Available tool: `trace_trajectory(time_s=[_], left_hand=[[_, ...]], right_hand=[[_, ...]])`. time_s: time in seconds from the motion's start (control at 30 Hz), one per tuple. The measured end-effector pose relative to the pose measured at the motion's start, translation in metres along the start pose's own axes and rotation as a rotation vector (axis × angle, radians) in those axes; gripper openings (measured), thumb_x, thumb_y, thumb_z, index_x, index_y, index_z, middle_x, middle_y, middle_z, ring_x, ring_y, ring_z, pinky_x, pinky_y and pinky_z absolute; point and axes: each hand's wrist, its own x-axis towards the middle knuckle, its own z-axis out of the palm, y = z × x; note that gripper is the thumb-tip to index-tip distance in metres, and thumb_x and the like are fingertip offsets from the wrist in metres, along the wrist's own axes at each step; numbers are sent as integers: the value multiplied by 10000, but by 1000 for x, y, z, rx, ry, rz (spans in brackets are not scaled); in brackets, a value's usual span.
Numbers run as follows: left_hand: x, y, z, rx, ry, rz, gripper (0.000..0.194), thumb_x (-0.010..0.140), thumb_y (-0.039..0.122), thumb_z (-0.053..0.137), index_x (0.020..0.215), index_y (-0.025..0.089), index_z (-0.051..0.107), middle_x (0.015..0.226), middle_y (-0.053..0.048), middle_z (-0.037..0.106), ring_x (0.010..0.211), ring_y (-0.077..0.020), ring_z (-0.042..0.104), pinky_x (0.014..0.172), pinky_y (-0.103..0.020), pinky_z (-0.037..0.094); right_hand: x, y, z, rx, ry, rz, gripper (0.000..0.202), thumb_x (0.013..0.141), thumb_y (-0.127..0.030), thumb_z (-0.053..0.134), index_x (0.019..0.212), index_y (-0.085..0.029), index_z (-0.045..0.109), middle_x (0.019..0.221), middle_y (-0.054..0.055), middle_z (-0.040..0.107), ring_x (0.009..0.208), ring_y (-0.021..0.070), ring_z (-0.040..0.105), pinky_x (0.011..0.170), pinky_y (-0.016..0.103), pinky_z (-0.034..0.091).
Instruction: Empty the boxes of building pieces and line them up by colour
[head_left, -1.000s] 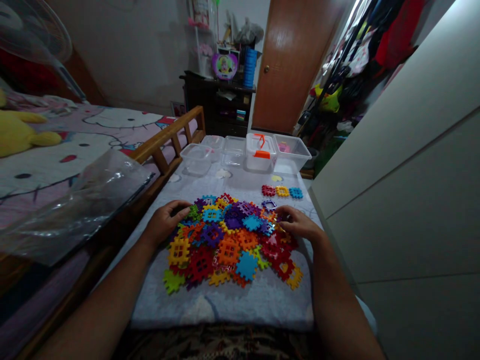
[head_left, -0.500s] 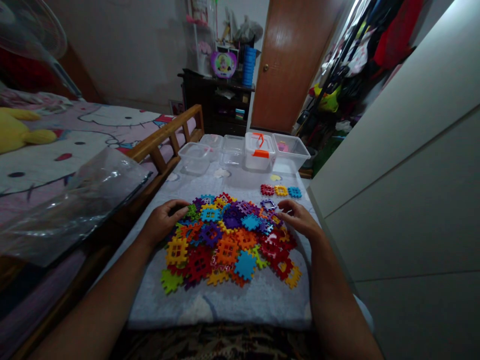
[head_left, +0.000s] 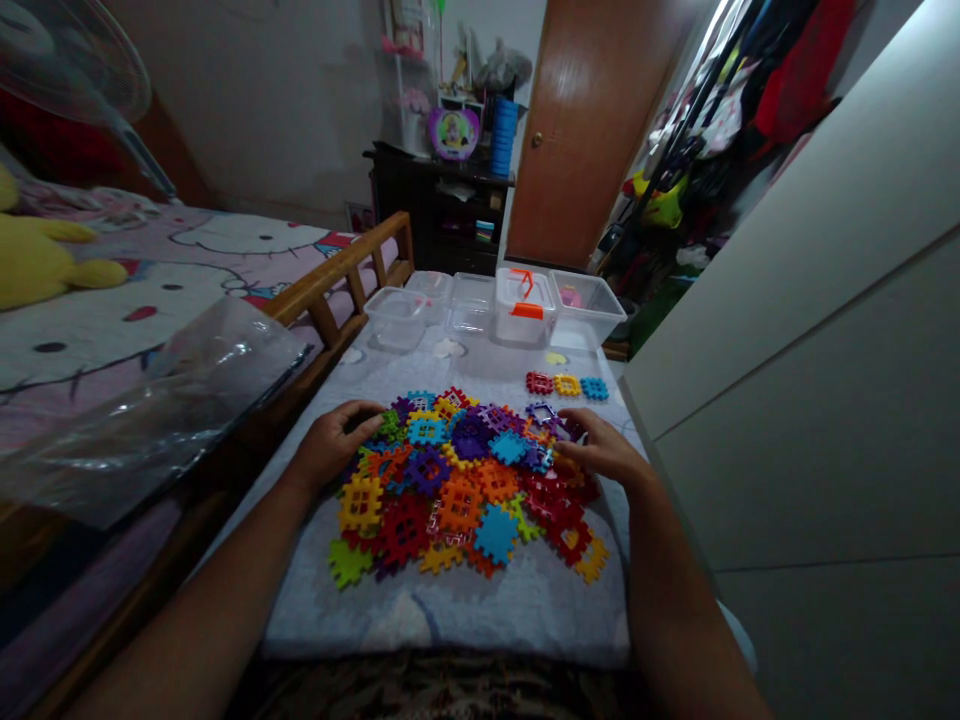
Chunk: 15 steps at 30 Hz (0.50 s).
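Observation:
A heap of colourful interlocking plastic tiles (head_left: 459, 500), some solid and some window-framed, covers the middle of the cloth. My left hand (head_left: 339, 442) rests at the heap's left edge, beside a green tile (head_left: 390, 428), thumb and fingers apart. At the upper right edge, my right hand (head_left: 604, 447) touches the heap with thumb and forefinger spread around a purple tile's edge; neither hand visibly grips a tile. A red tile (head_left: 539, 383), a yellow tile (head_left: 568, 386) and a blue tile (head_left: 595, 388) lie in a row beyond the right hand.
At the table's far end stand clear plastic boxes, among them an open box (head_left: 396, 318) and a lidded box with an orange handle (head_left: 525, 310). A wooden bed rail (head_left: 352, 262) runs along the left, near a plastic bag (head_left: 172, 400). A pale cabinet (head_left: 810, 400) flanks the right.
My right hand has dipped slightly towards the heap, its thumb lower against the tiles. My left hand stays at the left edge. The whole view has shifted a little.

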Motion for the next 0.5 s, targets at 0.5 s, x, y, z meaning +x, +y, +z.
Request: trace_trajectory(time_s=[0.5], left_hand=[[-1,3,0,-16,-8,19,477,784,592,595,994,183,721,1058,-90,752,996,-282,685,977,-402,502]], right_hand=[[58,-90,56,-459,25,-7,449,830,-557,655,1051,-167,662,1088,147,676,1008,265,617,816,318,446]])
